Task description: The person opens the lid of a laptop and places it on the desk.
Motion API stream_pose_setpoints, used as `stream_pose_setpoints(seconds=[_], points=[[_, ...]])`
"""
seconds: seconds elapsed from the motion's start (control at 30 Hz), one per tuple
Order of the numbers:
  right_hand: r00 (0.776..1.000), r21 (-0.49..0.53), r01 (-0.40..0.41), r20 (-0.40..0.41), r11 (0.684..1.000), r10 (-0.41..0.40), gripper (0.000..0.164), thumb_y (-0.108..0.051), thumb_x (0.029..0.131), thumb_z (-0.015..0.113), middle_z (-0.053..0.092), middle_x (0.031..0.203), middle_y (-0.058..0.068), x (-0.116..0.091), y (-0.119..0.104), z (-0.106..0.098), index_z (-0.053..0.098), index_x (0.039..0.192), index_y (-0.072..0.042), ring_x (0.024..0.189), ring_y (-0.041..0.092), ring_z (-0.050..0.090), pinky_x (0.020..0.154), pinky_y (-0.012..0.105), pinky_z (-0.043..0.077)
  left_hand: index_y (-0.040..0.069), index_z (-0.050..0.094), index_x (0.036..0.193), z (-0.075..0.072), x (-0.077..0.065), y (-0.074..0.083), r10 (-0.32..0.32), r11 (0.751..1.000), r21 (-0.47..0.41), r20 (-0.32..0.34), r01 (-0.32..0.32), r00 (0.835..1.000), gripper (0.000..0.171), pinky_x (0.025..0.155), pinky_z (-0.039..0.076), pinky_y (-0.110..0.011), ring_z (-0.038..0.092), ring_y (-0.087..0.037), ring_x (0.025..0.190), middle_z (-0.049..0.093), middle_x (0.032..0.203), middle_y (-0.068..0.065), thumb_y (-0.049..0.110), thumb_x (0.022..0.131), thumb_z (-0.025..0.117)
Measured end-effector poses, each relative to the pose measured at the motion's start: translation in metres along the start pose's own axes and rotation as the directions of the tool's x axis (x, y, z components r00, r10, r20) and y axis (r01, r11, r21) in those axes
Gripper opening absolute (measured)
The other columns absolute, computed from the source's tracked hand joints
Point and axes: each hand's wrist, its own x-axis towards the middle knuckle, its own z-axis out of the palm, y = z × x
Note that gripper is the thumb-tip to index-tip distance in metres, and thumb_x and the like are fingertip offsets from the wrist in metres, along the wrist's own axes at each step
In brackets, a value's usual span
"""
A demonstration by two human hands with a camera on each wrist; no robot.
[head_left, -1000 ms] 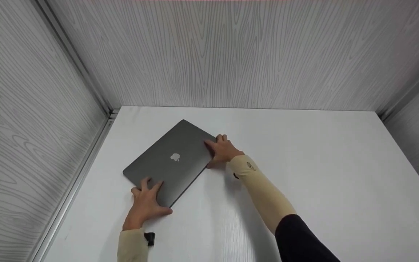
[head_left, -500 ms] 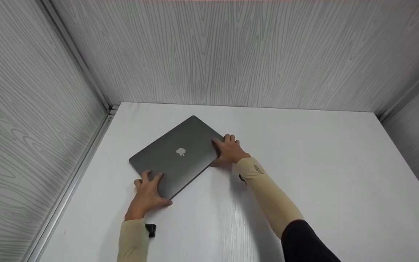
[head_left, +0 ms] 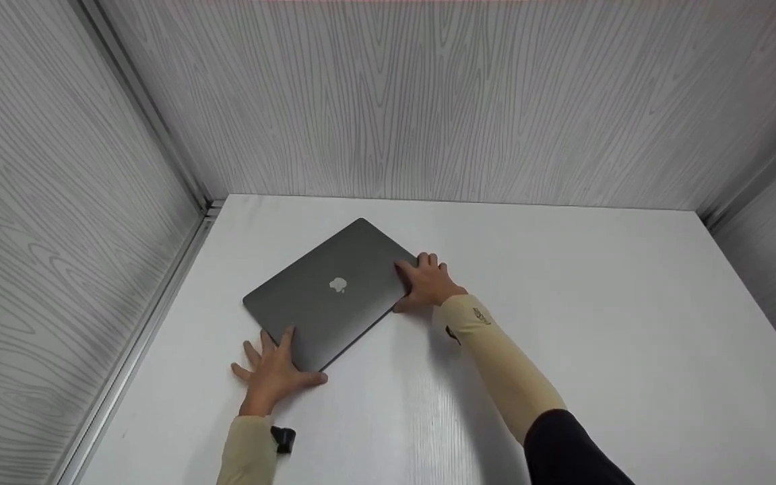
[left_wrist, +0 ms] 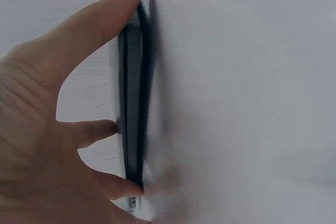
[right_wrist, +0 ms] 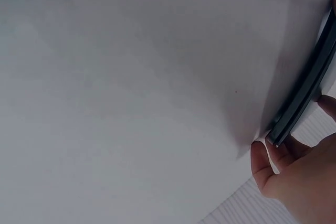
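Observation:
A closed dark grey laptop (head_left: 354,252) with a pale apple logo on its lid lies at a slant on the white table. My left hand (head_left: 277,374) is spread at its near left corner. The thumb reaches along the front edge, the index fingertip touches the lid, and the other fingers fan out to the left. Seen from the left wrist, the laptop's thin side (left_wrist: 134,87) runs upright past the thumb and fingertips. Across the laptop's right end, my right hand (head_left: 428,281) grips with thumb at the front edge, index finger on the lid and other fingers over the far side.
The white table (head_left: 563,323) stretches away to the right. Grey wood-grain panels stand behind it (head_left: 428,101) and along the left (head_left: 58,236) and right sides. A metal rail (head_left: 139,343) follows the table's left edge.
The laptop has shifted right and turned slightly, both hands moving with it. In the last half second the left hand's outer fingers have straightened and spread off the lid.

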Motion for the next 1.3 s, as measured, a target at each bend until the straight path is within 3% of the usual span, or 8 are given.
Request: stream_pose_setpoints(seconds=[0.13,0.4,0.57,0.87,1.3], points=[[1.000,-0.004,-0.001,0.011,1.000,0.001,0.097,-0.048,0.080,0.083,0.037,0.144,0.030,0.000,-0.002,-0.001,0.037,0.158,-0.013,0.129,0.042,0.035,0.104,0.057,0.033,0.004,0.023,0.160,0.004,0.000,-0.001,-0.011,1.000,-0.027,0.017,0.011,1.000,0.121,0.099,-0.007,-0.084,-0.015,-0.067,0.139,-0.004,0.156,-0.045,0.044,0.069,0.092],[1.000,0.037,0.007,-0.020,0.999,-0.006,0.096,-0.041,0.077,0.088,0.040,0.140,0.032,-0.001,0.001,0.002,0.041,0.155,-0.010,0.128,0.043,0.036,0.105,0.056,0.038,0.004,0.025,0.160,0.009,0.002,0.003,-0.038,0.998,-0.059,-0.011,0.037,0.999,0.118,0.102,-0.005,-0.081,-0.014,-0.062,0.143,-0.002,0.158,-0.043,0.035,0.069,0.094],[0.999,0.059,-0.005,-0.052,0.998,0.008,0.095,-0.039,0.075,0.090,0.041,0.136,0.034,-0.006,0.004,0.004,0.044,0.153,-0.009,0.126,0.044,0.038,0.100,0.057,0.044,0.004,0.028,0.159,0.011,0.005,0.005,-0.027,0.996,-0.083,-0.023,0.025,0.999,0.116,0.103,-0.007,-0.081,-0.013,-0.060,0.144,0.000,0.158,-0.042,0.032,0.069,0.094],[0.996,0.065,-0.041,-0.073,0.997,0.046,0.099,-0.041,0.073,0.092,0.041,0.134,0.035,-0.015,0.002,0.002,0.044,0.153,-0.008,0.124,0.046,0.039,0.099,0.056,0.044,0.004,0.028,0.159,0.011,0.011,0.005,-0.002,0.991,-0.134,-0.033,-0.002,0.999,0.115,0.103,-0.011,-0.079,-0.015,-0.057,0.146,-0.002,0.160,-0.039,0.031,0.069,0.094],[0.995,0.059,-0.060,-0.081,0.996,0.065,0.097,-0.041,0.075,0.091,0.040,0.134,0.040,-0.026,0.008,0.001,0.045,0.150,-0.002,0.126,0.052,0.036,0.101,0.058,0.043,0.003,0.034,0.157,0.012,0.018,0.010,0.023,0.995,-0.100,-0.049,-0.028,0.999,0.110,0.107,-0.006,-0.078,-0.010,-0.056,0.147,0.003,0.160,-0.039,0.030,0.068,0.093]])
